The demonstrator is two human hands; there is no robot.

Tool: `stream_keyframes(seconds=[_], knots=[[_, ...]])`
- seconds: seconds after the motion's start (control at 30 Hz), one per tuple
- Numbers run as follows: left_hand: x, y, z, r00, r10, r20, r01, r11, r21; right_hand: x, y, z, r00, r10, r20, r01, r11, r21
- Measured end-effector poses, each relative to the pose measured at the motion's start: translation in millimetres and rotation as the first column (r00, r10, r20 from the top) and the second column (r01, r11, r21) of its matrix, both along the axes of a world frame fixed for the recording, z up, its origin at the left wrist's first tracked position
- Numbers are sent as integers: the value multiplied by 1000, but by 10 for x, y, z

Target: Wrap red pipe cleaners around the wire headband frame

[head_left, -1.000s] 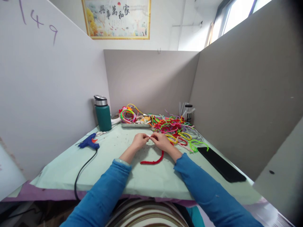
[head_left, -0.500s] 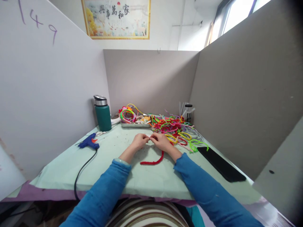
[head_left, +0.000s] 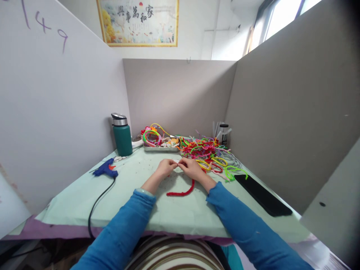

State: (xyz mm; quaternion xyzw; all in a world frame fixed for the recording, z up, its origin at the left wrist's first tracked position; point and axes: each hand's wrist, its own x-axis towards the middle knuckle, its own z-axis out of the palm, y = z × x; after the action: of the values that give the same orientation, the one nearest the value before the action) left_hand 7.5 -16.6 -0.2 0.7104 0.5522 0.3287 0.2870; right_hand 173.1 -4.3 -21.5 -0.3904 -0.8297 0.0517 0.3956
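Observation:
My left hand (head_left: 167, 167) is closed in a pinch over the middle of the table. Its fingertips meet those of my right hand (head_left: 190, 168), which is pinched too. A fuzzy red pipe cleaner (head_left: 182, 194) runs out from under my right hand, bends, and its free end points left on the tablecloth. The part between my fingertips is very small and mostly hidden by the fingers. Behind my right hand lies a tangled heap of coloured pipe cleaners (head_left: 201, 148).
At the left lies a blue glue gun (head_left: 106, 168) with a black cord, near a green bottle (head_left: 122, 139). A metal tray (head_left: 161, 149) of craft pieces sits at the back. To the right is a flat black object (head_left: 263, 195). Grey panels (head_left: 180, 93) enclose the table.

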Motion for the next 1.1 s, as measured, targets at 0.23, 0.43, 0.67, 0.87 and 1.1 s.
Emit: stream_keyframes(seconds=[0.23,0.43,0.67,0.87,1.1], knots=[[-3,63,-53,1000,28,-9,-27,998,51,-2,-4,11,1000,-11,-4,11,1000,6],[-10,80,-52,992,76,-105,-49,970,237,-6,-9,20,999,-19,-28,19,1000,10],[-6,116,-76,984,70,-163,-22,960,278,-3,-9,25,999,-2,-32,2,1000,8],[-16,98,-50,998,37,-51,-29,988,152,-17,-14,32,999,21,-38,-20,1000,9],[-10,64,-60,990,-10,139,15,999,-33,-14,-35,48,998,47,-35,-47,999,-12]])
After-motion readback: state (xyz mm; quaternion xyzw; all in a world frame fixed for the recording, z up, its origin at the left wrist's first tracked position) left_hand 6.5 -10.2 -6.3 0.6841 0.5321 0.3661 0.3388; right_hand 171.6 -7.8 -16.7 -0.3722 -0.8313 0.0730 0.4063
